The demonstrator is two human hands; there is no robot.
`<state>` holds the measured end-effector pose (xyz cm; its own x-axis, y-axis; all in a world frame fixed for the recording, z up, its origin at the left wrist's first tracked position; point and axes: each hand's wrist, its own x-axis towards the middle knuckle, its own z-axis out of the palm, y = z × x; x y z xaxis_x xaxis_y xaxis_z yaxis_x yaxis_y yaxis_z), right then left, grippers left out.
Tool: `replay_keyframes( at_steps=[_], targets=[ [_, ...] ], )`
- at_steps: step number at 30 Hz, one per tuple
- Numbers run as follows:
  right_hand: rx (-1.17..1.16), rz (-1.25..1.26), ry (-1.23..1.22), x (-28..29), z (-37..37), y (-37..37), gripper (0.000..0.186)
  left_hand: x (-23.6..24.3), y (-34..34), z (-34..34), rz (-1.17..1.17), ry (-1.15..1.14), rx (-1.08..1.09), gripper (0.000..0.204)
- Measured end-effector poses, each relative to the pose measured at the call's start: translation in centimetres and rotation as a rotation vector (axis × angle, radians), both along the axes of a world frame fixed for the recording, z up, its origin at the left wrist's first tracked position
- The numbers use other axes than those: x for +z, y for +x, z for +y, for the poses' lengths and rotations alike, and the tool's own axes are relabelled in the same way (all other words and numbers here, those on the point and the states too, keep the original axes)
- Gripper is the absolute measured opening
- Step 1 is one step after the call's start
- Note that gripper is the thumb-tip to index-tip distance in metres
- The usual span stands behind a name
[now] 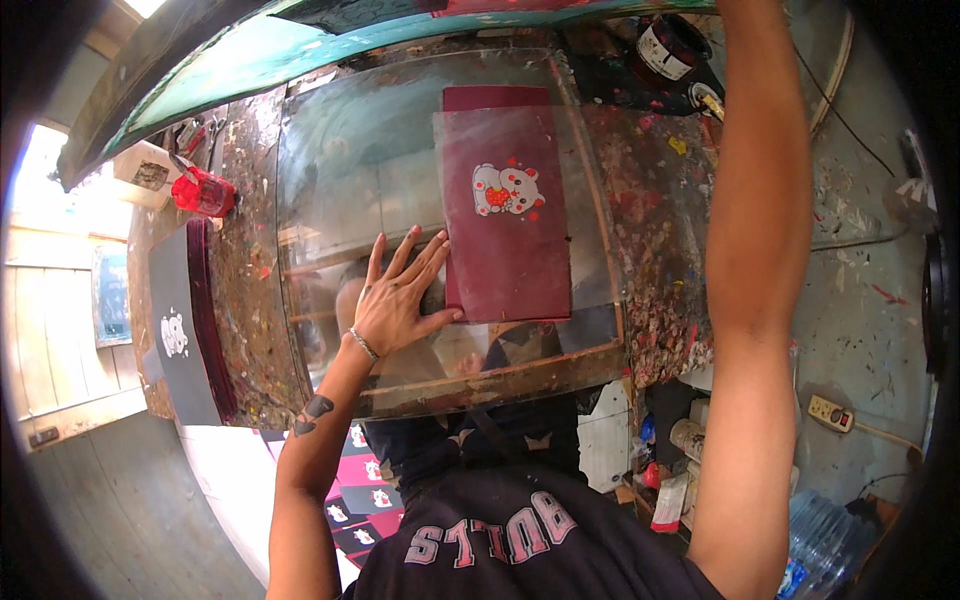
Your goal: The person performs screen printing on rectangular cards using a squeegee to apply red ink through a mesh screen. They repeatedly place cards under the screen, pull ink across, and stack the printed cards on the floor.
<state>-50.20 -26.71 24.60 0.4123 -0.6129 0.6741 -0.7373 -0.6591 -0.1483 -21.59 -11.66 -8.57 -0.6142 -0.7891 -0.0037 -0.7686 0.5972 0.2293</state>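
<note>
My left hand [395,297] lies flat with fingers spread on the glossy work surface [345,150], touching the lower left edge of a maroon sheet [510,260]. The sheet bears a printed white cartoon animal holding a red strawberry [505,190], and a clear film appears to lie over much of it. My right forearm [760,230] reaches up past the right side of the table toward the raised teal-edged screen frame [220,60]; the hand itself is beyond the top edge, out of view.
At left are a stack of dark printed sheets [180,320], a red container [203,193] and a white tub [140,175]. An ink jar [670,50] stands at back right. Printed cards [380,495] lie below the table; a power strip [830,413] and water bottle [820,535] are at lower right.
</note>
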Motion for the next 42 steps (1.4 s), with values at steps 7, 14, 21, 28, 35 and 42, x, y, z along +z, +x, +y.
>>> replay_keyframes(
  at_steps=[7,14,21,28,35,42],
  targets=[
    [-0.060,-0.014,0.011,-0.2,0.1,0.3,0.068,0.1,-0.1,-0.1,0.029,0.005,0.012,0.097],
    [-0.187,0.003,0.017,0.0,-0.2,1.0,0.071,0.0,0.0,-0.1,0.036,0.000,-0.003,0.093],
    [-0.104,0.027,0.018,0.5,1.0,0.7,0.072,1.4,-7.0,0.8,0.651,0.261,0.070,0.077],
    [-0.169,0.020,-0.029,-0.8,0.1,-0.2,0.065,11.5,-19.5,-1.2,1.648,0.969,0.053,0.080],
    [-0.186,0.145,-0.137,-11.7,9.3,-0.5,0.055,20.6,0.3,-0.4,0.236,-0.435,0.408,0.081],
    [-0.067,0.221,0.102,-28.4,18.7,-1.4,0.044,6.3,0.4,3.7,0.171,-0.133,0.329,0.047]
  ],
)
